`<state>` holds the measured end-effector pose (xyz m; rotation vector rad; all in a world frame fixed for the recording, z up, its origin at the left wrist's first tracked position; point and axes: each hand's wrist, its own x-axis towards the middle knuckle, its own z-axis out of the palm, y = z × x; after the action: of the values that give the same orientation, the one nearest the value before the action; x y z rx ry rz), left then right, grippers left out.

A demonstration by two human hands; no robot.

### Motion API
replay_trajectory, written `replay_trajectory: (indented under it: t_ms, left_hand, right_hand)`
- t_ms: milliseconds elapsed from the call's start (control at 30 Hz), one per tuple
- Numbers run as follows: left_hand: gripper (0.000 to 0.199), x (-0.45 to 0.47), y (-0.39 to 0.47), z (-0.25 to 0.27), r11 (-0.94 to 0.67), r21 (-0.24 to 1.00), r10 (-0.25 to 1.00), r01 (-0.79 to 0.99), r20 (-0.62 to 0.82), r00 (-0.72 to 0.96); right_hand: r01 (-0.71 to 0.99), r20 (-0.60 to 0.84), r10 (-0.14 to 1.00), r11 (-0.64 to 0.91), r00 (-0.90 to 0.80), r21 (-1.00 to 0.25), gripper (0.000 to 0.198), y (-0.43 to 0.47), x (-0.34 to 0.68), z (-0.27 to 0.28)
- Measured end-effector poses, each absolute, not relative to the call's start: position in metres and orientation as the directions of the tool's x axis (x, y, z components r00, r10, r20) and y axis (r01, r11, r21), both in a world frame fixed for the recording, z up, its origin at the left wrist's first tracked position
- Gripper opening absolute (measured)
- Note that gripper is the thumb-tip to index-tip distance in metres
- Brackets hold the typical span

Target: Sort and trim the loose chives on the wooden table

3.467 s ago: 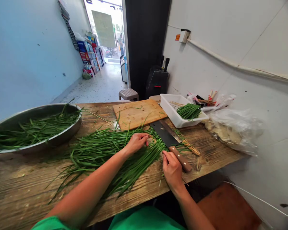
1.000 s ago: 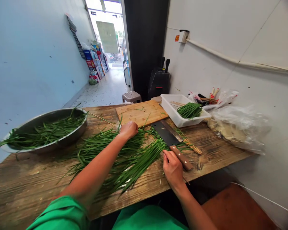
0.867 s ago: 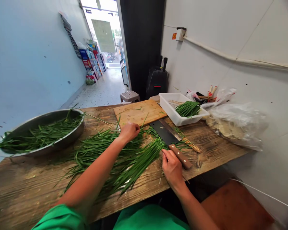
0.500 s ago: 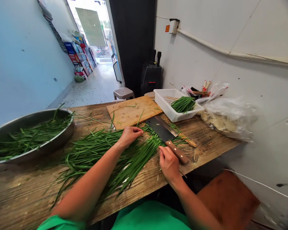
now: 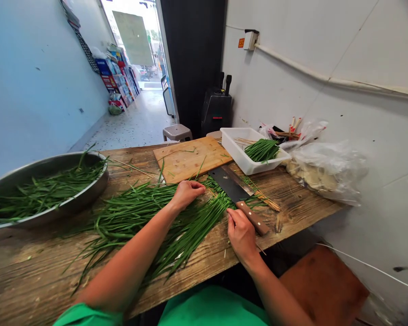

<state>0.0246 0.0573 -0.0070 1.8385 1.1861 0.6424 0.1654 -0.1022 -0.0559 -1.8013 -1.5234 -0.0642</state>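
Observation:
Garlic chives lie in a loose pile on the wooden table, with a straighter bunch nearer me. Over the pile, my left hand is closed in a pinch; what its fingertips hold is too small to make out. My right hand is closed beside the bunch's cut ends, around a thin bamboo skewer whose end sticks out below the palm. Just beyond that hand lies a cleaver, its wooden handle towards me and its dark blade flat on chive scraps.
Loose skewers lie beyond the cleaver. A cutting board and a white plastic tub with a chive bundle stand at the back. To the left is a metal basin of greens; to the right, a plastic bag.
The view has shifted slightly, so everything sits a little further right. Both hands keep nearly the same pinched pose over the chives.

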Motion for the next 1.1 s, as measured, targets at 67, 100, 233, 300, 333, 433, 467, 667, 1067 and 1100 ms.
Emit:
replay_trajectory:
  t_ms: [67,100,233,300,333,433,467,667,1067,1100]
  left_hand:
    - [0.033,0.0248,0.057,-0.0065,-0.2,0.852,0.909,0.483,-0.023,0.417]
    - [0.033,0.0249,0.0569,-0.0063,-0.202,0.851,0.908,0.485,-0.023,0.417]
    - [0.034,0.0255,0.0569,-0.0053,-0.211,0.851,0.903,0.481,-0.019,0.429]
    - [0.034,0.0257,0.0567,-0.0043,-0.212,0.851,0.9,0.48,-0.02,0.434]
    - [0.034,0.0258,0.0564,-0.0037,-0.213,0.85,0.9,0.481,-0.021,0.436]
    - [0.033,0.0261,0.0549,-0.002,-0.212,0.845,0.903,0.49,-0.023,0.429]
    - [0.033,0.0262,0.0545,-0.0016,-0.209,0.844,0.905,0.494,-0.024,0.424]
    - [0.034,0.0269,0.0537,-0.002,-0.214,0.838,0.911,0.501,-0.013,0.411]
    - [0.033,0.0265,0.0546,-0.0032,-0.255,0.832,0.902,0.493,0.02,0.432]
    - [0.033,0.0265,0.0546,-0.0032,-0.255,0.831,0.902,0.494,0.021,0.431]
  right_hand:
    - [0.866,0.489,0.824,-0.004,0.287,-0.501,0.03,-0.1024,0.1652,-0.0553]
    - [0.867,0.49,0.823,-0.006,0.287,-0.498,0.03,-0.1025,0.1652,-0.0549]
    - [0.871,0.5,0.819,0.0,0.281,-0.491,0.03,-0.1025,0.165,-0.054]
    - [0.872,0.506,0.815,0.002,0.283,-0.489,0.03,-0.1026,0.1649,-0.0538]
    - [0.872,0.507,0.814,0.001,0.284,-0.489,0.03,-0.1026,0.1648,-0.0537]
    - [0.867,0.496,0.82,-0.001,0.286,-0.498,0.029,-0.1029,0.1646,-0.0538]
    - [0.865,0.494,0.821,0.001,0.286,-0.502,0.03,-0.1029,0.1646,-0.054]
    - [0.861,0.496,0.82,0.01,0.284,-0.509,0.03,-0.1021,0.1655,-0.0562]
    - [0.863,0.505,0.817,0.019,0.278,-0.505,0.031,-0.1019,0.1657,-0.0556]
    - [0.863,0.506,0.816,0.018,0.279,-0.505,0.031,-0.1019,0.1657,-0.0557]
